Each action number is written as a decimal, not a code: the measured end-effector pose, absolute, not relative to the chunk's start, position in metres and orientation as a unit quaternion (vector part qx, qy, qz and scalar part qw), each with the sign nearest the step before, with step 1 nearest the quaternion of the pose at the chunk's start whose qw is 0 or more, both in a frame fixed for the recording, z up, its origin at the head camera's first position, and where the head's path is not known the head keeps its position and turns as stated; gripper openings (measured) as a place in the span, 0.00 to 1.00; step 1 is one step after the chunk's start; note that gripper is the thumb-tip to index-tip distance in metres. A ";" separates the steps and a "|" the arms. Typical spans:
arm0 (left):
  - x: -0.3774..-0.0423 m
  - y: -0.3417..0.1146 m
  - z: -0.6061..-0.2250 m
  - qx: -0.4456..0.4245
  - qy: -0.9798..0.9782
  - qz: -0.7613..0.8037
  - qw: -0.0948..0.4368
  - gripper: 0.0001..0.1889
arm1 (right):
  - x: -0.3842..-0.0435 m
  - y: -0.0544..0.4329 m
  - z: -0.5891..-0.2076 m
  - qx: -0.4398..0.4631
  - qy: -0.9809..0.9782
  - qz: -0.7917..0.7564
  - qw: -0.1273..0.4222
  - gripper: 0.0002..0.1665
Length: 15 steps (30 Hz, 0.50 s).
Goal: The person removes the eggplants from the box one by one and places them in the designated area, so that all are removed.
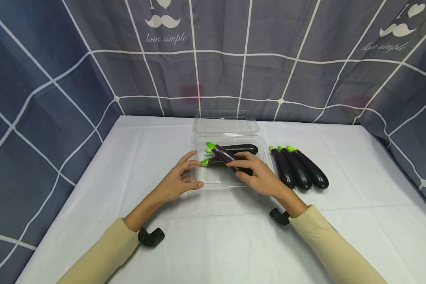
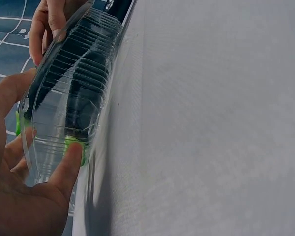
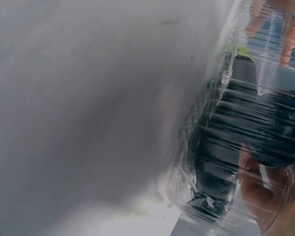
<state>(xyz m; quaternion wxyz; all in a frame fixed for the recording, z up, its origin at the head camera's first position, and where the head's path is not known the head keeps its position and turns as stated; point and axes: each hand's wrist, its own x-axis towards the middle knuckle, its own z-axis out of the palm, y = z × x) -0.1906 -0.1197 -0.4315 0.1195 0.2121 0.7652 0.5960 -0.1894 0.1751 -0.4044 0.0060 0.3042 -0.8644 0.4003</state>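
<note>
My right hand (image 1: 260, 175) grips a dark purple eggplant (image 1: 223, 154) by its thick end, its green cap pointing to the upper left. It is held slantwise over two other eggplants: one at the back (image 1: 243, 148), and a nearer one (image 1: 213, 161) partly covered. Both lie in a clear plastic clamshell box (image 1: 218, 180), its lid (image 1: 225, 125) tipped back. My left hand (image 1: 174, 182) touches the box's left side with spread fingers. In the left wrist view the thumb (image 2: 69, 167) lies against the ribbed wall. Through the plastic in the right wrist view, fingers (image 3: 258, 189) appear blurred.
Three more eggplants (image 1: 298, 169) lie side by side right of the box, close to my right forearm. White cloth (image 1: 213, 244) covers the table. A grey checked curtain (image 1: 220, 75) hangs behind and at both sides.
</note>
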 end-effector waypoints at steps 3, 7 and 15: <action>-0.191 -0.119 -0.432 0.211 0.768 0.593 0.118 0.31 | -0.189 0.176 -0.405 0.299 -0.861 0.412 0.021 0.19; -0.191 -0.118 -0.432 0.211 0.769 0.591 0.119 0.31 | -0.188 0.177 -0.404 0.290 -0.854 0.431 0.040 0.20; -0.191 -0.118 -0.431 0.218 0.768 0.591 0.117 0.31 | -0.191 0.179 -0.398 0.260 -0.847 0.460 0.051 0.21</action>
